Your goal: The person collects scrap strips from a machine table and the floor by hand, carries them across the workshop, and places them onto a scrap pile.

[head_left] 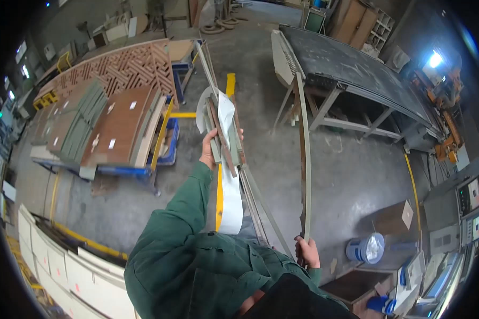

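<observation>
My left hand (209, 148) is closed around a bundle of wood strips (222, 127), some brown and some grey-green. Its fingertips show on the bundle's far side. White paper (230, 204) hangs down through the bundle toward my jacket, and longer thin strips slant below it. Low on the right, my right hand (307, 252) grips the near end of a long narrow strip (305, 159), brown on one face and pale on its edge. That strip reaches up toward the dark-topped table.
A large dark-topped machine table (351, 58) stands ahead right. On the left, a cart carries stacked brown panels (120, 125) beside a blue crate (169, 141). White panels (80, 279) lie near left. A bucket (365, 248) and a cardboard box (396, 218) stand right.
</observation>
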{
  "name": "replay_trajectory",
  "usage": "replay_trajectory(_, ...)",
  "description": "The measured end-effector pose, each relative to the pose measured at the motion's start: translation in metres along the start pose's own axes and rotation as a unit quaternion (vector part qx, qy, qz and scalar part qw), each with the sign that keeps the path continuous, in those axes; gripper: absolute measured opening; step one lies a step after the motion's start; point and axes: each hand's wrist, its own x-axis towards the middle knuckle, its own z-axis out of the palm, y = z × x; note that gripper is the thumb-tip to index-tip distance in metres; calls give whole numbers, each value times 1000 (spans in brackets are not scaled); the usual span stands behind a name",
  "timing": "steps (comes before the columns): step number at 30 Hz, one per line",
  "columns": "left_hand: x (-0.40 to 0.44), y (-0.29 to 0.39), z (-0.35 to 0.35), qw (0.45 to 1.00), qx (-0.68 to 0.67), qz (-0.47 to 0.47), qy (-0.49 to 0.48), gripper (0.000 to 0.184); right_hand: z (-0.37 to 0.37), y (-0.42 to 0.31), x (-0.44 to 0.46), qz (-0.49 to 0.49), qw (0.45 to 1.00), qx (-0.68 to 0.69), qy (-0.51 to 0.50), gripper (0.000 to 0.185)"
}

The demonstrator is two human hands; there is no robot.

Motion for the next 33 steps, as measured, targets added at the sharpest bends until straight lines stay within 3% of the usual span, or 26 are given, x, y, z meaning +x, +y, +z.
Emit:
replay_trajectory(1,23,13,-1,999,-14,-16,26,71,8,-18,23,19,1000,10,12,21)
replay_trajectory(2,57,26,-18,999,23,24,4,72,13,-37,56,-7,1000,9,-4,21)
replay_trajectory(4,119,66,-25,999,14,6,-38,73,30,-84,114,-42,999,-9,-1,21)
replay_trajectory(6,168,95,-36,999,25,24,9,74,44,-134,164,-41,999,-12,9,22)
replay_trajectory(10,268,155,-73,1000,-14,17,-16,77,72,-233,268,-49,999,3,-15,22)
replay_trajectory(17,461,274,-136,999,1,30,-17,76,126,-336,475,-43,999,26,-19,21)
replay_trajectory(22,593,349,-150,997,64,47,7,72,169,-432,563,-40,998,18,44,24)
replay_trajectory(24,653,383,-170,998,58,6,-4,74,184,-466,606,-20,998,39,35,21)
replay_trajectory(25,683,393,-172,996,79,44,6,76,192,-482,628,-12,997,58,45,21)
replay_trajectory(31,850,466,-208,996,65,51,-14,77,218,-567,794,-21,997,69,22,20)
replay_trajectory(33,910,503,-237,997,26,60,44,76,234,-608,850,-12,993,120,16,19)
